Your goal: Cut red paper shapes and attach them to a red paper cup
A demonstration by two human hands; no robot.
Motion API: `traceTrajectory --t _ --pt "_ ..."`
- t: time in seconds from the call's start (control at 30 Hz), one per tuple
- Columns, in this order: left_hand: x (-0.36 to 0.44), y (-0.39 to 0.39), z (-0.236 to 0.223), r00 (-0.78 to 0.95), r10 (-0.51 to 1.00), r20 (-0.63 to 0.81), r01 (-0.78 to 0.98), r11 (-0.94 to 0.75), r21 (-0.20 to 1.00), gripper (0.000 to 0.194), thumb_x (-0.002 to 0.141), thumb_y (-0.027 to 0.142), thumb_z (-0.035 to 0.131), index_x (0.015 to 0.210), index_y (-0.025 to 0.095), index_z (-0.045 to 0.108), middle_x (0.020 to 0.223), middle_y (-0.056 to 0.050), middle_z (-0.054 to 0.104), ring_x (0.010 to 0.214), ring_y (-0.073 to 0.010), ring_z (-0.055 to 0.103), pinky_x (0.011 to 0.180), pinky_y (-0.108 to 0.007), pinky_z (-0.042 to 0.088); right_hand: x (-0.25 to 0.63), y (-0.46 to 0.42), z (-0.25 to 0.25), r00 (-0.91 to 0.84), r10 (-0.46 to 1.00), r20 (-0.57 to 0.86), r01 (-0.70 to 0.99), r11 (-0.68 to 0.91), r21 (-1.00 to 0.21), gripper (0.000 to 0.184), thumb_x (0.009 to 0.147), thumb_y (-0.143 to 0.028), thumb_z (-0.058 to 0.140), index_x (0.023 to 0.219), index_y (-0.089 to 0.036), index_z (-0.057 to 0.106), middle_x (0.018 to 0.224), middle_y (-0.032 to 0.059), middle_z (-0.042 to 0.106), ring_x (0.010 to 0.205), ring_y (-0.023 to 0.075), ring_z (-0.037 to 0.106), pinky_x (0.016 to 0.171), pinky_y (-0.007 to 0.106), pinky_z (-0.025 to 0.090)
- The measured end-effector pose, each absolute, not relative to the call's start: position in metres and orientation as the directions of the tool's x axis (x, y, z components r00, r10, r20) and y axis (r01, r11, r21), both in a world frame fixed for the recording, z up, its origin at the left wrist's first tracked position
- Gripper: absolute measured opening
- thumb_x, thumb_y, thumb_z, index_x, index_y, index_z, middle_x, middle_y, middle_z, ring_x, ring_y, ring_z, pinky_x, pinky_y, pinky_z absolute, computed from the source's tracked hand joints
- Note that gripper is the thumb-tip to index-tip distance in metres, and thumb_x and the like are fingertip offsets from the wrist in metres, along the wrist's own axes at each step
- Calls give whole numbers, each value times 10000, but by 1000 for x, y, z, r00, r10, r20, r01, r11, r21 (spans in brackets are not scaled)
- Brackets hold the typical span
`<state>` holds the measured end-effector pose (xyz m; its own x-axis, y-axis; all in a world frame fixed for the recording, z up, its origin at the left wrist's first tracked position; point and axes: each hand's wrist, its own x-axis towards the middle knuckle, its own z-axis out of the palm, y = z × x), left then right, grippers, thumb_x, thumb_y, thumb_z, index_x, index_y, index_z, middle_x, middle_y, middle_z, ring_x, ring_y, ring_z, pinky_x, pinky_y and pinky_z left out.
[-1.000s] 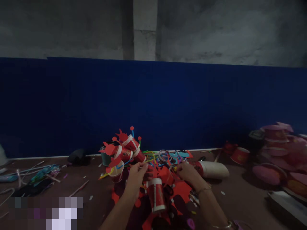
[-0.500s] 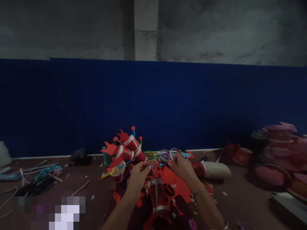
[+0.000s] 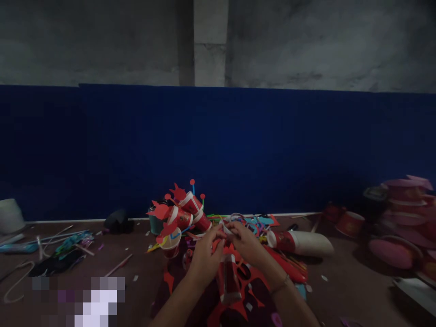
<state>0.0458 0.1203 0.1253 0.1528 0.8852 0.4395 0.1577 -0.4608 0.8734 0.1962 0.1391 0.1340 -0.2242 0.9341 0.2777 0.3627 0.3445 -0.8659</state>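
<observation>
My left hand is closed in a pinch at a red paper piece, whose outline the fingers mostly hide. Beside it, almost touching, my right hand pinches a small white strip over the same spot. Just below the fingers lies a red paper cup on its side. Red paper cut-outs and a pair of scissors surround it. Beyond my right hand, a roll of tape rests among coloured strips.
Red cups with paper cut-outs and straws pile up at left. A stack of white-bottomed cups lies on its side at right. Farther right are pink and red cup pieces. A blue panel stands behind the table.
My right hand has moved left and toward me from the tape rolls to meet my left hand, with a white strip now in its fingers. My left hand has moved slightly right.
</observation>
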Motion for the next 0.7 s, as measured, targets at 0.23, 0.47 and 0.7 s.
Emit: traceTrajectory --t 0.23,0.47,0.7 --pt "47 112 128 224 833 506 279 -552 786 198 798 162 470 893 211 636 1130 -89 620 1118 -241 517 963 -364 360 195 134 140 -224 923 314 410 382 -828 151 842 -232 435 916 -168 550 732 32 662 640 160 599 594 265 444" --pt "46 119 131 71 906 417 136 -423 896 128 802 241 489 823 190 605 819 -49 655 790 -198 606 734 -293 457 192 134 139 -248 917 312 463 395 -793 165 800 -155 443 911 -170 564 680 11 654 629 154 602 595 248 440" --pt "42 125 128 -64 935 349 104 -342 934 99 724 271 573 742 185 617 693 -18 638 662 -177 580 626 -264 436 183 124 146 -280 898 339 531 439 -725 233 797 -113 422 938 -180 595 709 17 654 619 146 586 569 228 409"
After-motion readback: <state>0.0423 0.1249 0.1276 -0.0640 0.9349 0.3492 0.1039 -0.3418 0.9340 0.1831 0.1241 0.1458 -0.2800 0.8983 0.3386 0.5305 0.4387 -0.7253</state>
